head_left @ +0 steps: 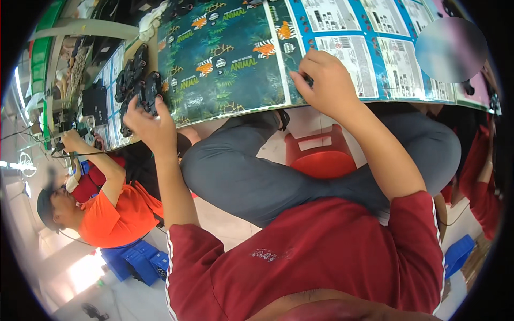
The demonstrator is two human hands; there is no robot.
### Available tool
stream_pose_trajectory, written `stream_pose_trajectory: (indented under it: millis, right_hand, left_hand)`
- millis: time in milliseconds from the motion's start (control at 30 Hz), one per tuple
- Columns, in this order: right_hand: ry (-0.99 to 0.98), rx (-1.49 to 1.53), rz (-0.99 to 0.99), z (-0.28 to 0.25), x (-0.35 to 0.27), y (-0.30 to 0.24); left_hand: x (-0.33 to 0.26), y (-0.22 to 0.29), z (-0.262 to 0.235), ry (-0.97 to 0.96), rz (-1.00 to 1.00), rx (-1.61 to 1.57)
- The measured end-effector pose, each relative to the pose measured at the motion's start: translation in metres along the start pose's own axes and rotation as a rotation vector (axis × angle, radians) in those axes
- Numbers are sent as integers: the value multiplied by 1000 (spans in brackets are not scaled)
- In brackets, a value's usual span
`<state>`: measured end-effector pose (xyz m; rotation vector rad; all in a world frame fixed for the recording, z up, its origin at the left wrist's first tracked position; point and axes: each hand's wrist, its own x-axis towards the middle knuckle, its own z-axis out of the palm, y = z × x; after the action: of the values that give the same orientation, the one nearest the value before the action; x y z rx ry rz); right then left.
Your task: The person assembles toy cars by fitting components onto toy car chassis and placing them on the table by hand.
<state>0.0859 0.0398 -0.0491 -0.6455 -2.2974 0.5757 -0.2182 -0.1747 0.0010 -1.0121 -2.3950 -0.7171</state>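
Observation:
My left hand (152, 125) reaches to the table's near edge and closes around a black plastic part (151, 91) at the end of a row of similar black parts (131, 75). My right hand (326, 80) rests on a large printed cardboard sheet (225, 59), dark green with animal pictures, its fingers curled on a small dark piece (309, 80) at the sheet's blue-bordered section (369, 53). What that piece is I cannot tell. My crossed legs in grey trousers (257, 176) lie under the table.
A red plastic stool (321, 155) stands under my knees. On the left a person in an orange shirt (115, 214) works at the same table with a hand on dark parts (72, 139). Blue crates (136, 262) sit on the floor. Another person's red sleeve (482, 176) shows at right.

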Motion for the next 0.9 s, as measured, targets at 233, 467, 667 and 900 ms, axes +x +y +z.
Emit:
stream_pose_trajectory:
  millis: [233, 467, 667, 900]
  right_hand:
    - [-6, 1, -12, -3, 0, 2]
    - [22, 52, -40, 3, -1, -3]
    - [73, 151, -71, 1, -4, 4]
    - [213, 267, 121, -5, 0, 12]
  left_hand:
    - [57, 93, 83, -445, 133, -526]
    - [105, 159, 218, -411, -226, -644]
    - [96, 154, 211, -306, -24, -732]
    - [47, 147, 113, -827, -6, -854]
